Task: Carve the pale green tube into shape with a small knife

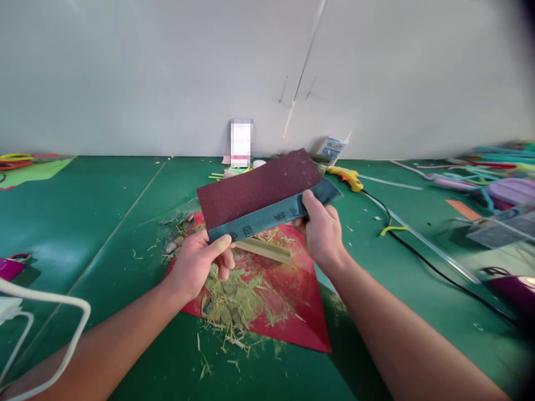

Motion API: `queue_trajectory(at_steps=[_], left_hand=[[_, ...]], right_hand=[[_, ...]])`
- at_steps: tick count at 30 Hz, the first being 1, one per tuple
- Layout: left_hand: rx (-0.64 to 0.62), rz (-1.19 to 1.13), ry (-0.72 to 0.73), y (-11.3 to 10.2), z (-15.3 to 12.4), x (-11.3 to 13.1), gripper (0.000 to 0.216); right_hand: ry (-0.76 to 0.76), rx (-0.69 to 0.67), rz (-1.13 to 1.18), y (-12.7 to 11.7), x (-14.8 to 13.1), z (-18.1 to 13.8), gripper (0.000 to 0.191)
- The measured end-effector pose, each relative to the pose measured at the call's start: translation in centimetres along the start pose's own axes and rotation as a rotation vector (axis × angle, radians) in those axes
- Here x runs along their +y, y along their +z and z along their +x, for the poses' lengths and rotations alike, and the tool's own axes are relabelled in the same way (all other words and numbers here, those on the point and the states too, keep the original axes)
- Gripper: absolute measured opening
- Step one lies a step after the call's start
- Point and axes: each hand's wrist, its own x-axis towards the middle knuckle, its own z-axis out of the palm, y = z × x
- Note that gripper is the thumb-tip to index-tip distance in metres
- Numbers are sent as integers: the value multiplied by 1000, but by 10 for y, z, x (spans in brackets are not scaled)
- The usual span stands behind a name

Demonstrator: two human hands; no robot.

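Between both hands I hold up a sheet of sandpaper [259,186], dark red on its gritty face. Its near edge is folded over, showing a blue-grey backing with printed characters. My left hand [204,259] pinches the left end of the fold, thumb on top. At the right end, my right hand [321,228] grips the fold the same way. Below the sheet, a pale greenish grooved strip [265,249] lies on a red mat [301,312], partly hidden by the sandpaper. Shavings and dust [236,298] are heaped on the mat.
A yellow glue gun [346,177] with a black cord lies behind on the green table [137,362]. A lit phone [241,142] leans against the wall. Coloured sticks and a purple item [512,192] are at right. A white cable [79,334] loops in front at left.
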Motion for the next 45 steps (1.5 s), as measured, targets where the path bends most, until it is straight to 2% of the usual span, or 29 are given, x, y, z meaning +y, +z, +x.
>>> queue_trajectory(at_steps=[5,10,16,19,21,23,27,30,37,41,45], left_hand=[[14,17,11,-4,1,3,21],[14,15,7,-6,3,3,21],[97,32,51,-15,8,3,20],[110,35,56,-16,9,3,20],[112,31,56,-14,9,3,20],[101,21,50,-12,8,3,20],[57,-1,25,-8,7,4,21],[41,-11,18,-7,5,4,21],[35,-16,15,-8,5,3,21],[30,-15,18,-8,5,3,21],[30,-9,19,-7,5,4,20]], right_hand=[[-34,42,38,-6,-3,6,47],[-44,14,45,-11,-3,11,45],[-136,-88,-32,-16,-8,12,50],[-147,-54,26,-13,-7,11,49],[-140,-17,85,-9,-5,8,48],[-125,-38,105,-5,-4,4,48],[-79,-216,55,4,-4,-8,46],[-24,-291,22,8,-4,-14,46],[-5,-291,-7,10,-2,-17,47],[9,-281,62,13,0,-18,43],[70,-348,75,16,0,-21,41]])
